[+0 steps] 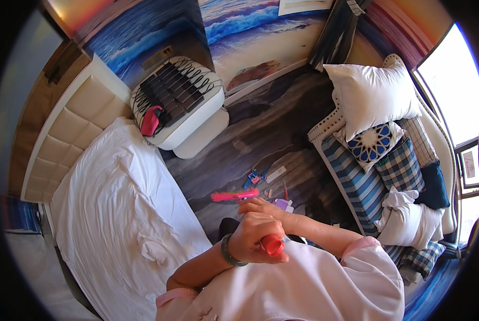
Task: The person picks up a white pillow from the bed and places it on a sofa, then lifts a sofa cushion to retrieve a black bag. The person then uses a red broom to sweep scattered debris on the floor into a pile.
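My left hand (254, 238), with a dark bangle at the wrist, is closed round the top of a broom, whose red handle end (273, 245) sticks out of the fist. Farther down the handle, my right hand (263, 208) has its fingers curled round it; most of the shaft is hidden behind my hands. The pink broom head (234, 196), a little blurred, is low over the dark floor, left of a scatter of litter. In that litter lie blue and red scraps (255, 177), a whitish strip (276, 174) and a purple piece (283, 204).
A bed with white sheets (116, 198) lies left. At the back, a white bedside table (194, 125) bears dark corded blocks and a pink item (151, 121). On the right stands a striped sofa (352, 171) with several pillows (373, 99). Patterned dark floor (239, 139) runs between.
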The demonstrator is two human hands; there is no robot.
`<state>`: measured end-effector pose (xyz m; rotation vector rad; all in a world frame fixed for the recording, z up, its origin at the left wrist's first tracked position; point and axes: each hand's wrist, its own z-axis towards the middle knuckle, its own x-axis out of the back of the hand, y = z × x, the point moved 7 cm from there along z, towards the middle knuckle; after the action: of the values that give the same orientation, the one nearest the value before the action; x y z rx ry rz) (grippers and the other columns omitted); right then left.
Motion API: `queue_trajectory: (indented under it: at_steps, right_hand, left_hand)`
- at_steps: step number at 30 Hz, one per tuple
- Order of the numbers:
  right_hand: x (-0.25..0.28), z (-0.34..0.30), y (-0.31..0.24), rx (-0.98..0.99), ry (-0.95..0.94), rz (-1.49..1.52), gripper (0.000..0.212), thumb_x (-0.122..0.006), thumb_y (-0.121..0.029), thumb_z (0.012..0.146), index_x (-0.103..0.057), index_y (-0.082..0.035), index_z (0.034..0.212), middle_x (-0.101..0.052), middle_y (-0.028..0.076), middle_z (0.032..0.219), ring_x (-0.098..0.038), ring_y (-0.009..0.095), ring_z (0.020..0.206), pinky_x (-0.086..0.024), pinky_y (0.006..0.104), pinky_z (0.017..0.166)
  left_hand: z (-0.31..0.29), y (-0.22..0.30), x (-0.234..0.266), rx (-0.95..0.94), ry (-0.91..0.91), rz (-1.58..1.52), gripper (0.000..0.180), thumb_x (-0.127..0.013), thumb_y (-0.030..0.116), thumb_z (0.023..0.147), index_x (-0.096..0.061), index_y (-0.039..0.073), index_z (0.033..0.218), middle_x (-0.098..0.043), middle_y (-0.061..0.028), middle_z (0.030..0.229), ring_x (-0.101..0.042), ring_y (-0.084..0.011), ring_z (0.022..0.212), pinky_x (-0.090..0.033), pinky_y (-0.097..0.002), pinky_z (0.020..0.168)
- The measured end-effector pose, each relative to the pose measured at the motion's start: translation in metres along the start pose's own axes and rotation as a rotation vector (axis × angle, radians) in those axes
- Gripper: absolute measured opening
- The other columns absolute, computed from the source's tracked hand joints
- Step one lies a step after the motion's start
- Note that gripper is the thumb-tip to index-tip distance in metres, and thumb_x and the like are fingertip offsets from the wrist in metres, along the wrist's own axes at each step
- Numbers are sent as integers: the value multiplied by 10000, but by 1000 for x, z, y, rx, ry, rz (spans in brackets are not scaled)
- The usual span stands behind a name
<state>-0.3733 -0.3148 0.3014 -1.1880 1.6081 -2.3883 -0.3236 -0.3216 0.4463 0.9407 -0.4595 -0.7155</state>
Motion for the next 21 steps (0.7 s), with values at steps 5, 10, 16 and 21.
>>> queue_trajectory:
  at_steps: [5,10,16,21]
  right_hand:
    - [-5,-42,91,-771,31,750,367,-567,-214,910,-515,-51,1235,-566,113,1212,-546,226,1128,-427,360,951]
    - [0,-33,113,-1039,389,1562,525,-415,-467,983,-466,-37,1279,-568,185,1234,-552,276,1129,-425,388,980]
    - [22,30,120,-849,494,2114,488,-441,-458,972,-509,-7,1144,-620,129,1063,-606,231,961,-483,378,880]
    - [6,88,167,-853,656,2182,409,-498,-433,953,-537,-32,1026,-596,77,866,-600,217,756,-515,372,723]
  left_hand:
    - [38,-18,9,-25,-157,-96,546,-687,589,757,-484,89,678,-478,-35,575,-470,-222,480,-355,-315,483]
    - [70,-42,26,-46,-329,-187,518,-716,562,735,-503,91,710,-514,-50,624,-506,-249,536,-388,-342,511]
    - [103,-71,67,-30,-548,-293,428,-797,410,691,-516,87,706,-534,-54,630,-541,-269,579,-413,-360,537]
    - [125,-86,120,-9,-689,-303,379,-814,300,662,-500,89,696,-519,-48,636,-526,-271,614,-407,-375,588]
